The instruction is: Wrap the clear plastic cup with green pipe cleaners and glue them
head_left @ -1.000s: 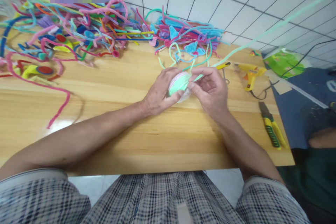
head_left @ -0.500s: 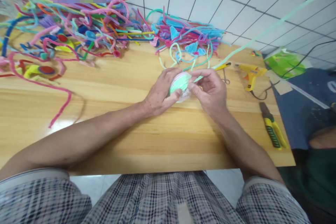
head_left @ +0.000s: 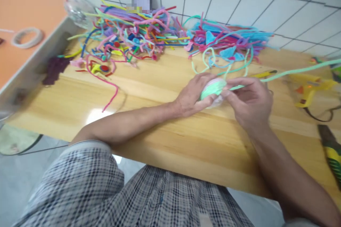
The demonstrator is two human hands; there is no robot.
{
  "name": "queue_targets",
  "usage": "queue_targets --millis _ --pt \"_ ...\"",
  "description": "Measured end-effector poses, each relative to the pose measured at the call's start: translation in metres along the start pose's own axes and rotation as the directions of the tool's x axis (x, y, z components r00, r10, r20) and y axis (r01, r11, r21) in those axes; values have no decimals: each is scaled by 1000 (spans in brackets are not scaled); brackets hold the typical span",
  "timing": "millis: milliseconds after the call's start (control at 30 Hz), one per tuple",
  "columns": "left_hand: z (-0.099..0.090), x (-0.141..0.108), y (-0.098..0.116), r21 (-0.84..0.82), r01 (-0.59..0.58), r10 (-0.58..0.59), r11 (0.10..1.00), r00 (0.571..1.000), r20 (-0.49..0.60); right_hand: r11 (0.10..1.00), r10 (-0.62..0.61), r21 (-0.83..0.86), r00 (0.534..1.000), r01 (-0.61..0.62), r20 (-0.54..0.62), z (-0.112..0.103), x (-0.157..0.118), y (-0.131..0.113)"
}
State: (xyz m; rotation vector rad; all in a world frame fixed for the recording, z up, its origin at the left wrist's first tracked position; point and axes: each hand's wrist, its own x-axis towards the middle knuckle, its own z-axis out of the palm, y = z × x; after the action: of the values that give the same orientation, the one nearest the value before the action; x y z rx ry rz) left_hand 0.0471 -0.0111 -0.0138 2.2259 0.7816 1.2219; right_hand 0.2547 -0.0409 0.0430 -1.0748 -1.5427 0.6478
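Note:
My left hand (head_left: 192,94) is closed round a small rounded ball (head_left: 215,88) wrapped in mint green and pale lilac strands, with a whitish, clear-looking underside. My right hand (head_left: 250,99) pinches a long mint green pipe cleaner (head_left: 301,69) close against the ball's right side. The strand's free length runs off to the right, past the edge of the view. Curled pale green pipe cleaners (head_left: 208,58) lie on the table just behind the ball. The fingers partly cover the ball.
A heap of coloured pipe cleaners (head_left: 135,35) and a blue and pink bundle (head_left: 234,37) lie along the tiled wall. At right are a yellow glue gun (head_left: 310,87), a yellow cutter (head_left: 262,74) and pliers (head_left: 330,149). A tape roll (head_left: 27,38) rests on an orange surface at left.
The view has turned left, so everything sits further right and the orange surface shows. The pipe cleaner's free length now slopes less steeply. Both hands keep hold of the ball and strand.

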Motion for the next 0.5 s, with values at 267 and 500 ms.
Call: queue_targets --millis 267,500 --pt "2 1 -3 -14 4 -3 1000 1000 31 1000 -25 -8 1000 25 -9 -1 5 -11" --pt "-1 -1 -1 -59 -15 15 998 1000 -11 998 -39 -49 999 38 -11 0 5 -2"
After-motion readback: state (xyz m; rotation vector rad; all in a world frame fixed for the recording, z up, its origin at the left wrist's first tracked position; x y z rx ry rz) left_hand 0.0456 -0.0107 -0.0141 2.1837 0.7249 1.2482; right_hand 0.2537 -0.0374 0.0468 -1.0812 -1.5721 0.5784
